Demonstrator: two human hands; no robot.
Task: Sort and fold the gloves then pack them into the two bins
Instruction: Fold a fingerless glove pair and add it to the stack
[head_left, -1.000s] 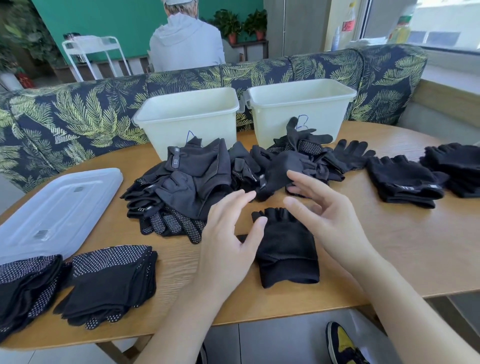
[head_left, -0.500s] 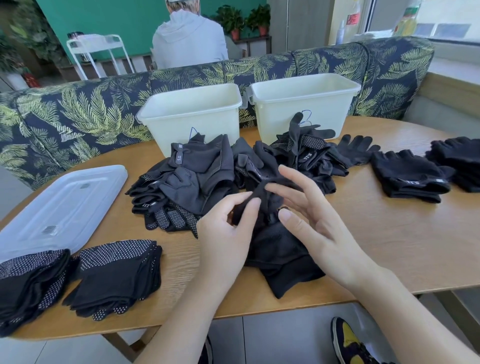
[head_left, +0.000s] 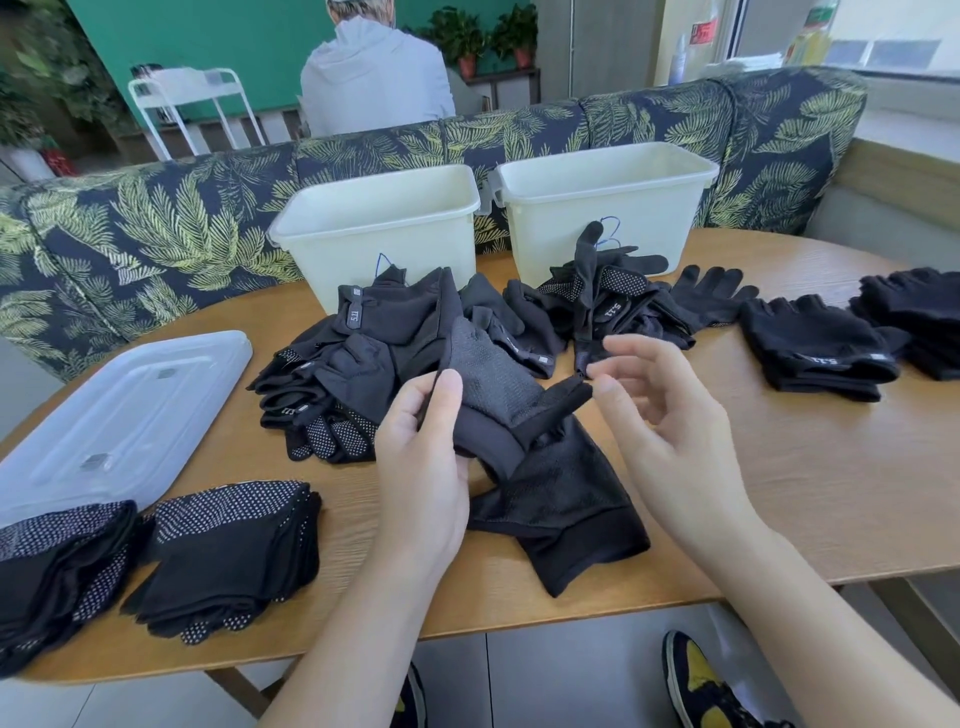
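A black glove (head_left: 493, 384) is lifted over the middle of the wooden table (head_left: 810, 467), held by the left hand (head_left: 421, 467), which rises from six o'clock with its palm turned inward, thumb on top and fingers curled under the cuff, pinching the fabric. A second glove (head_left: 566, 514) lies flat beneath it on the table. The right hand (head_left: 670, 431) comes in from five o'clock, just beside the raised glove's tip; its fingers are loosely bent and spread, holding nothing. The unsorted glove pile (head_left: 363, 364) lies at twelve o'clock of the hands, before the left bin (head_left: 379, 228) and the right bin (head_left: 608, 202). Folded dotted gloves (head_left: 228, 551) lie at eight o'clock, fingerless stacks (head_left: 815, 348) at two o'clock, and a clear lid (head_left: 114, 410) at ten o'clock.
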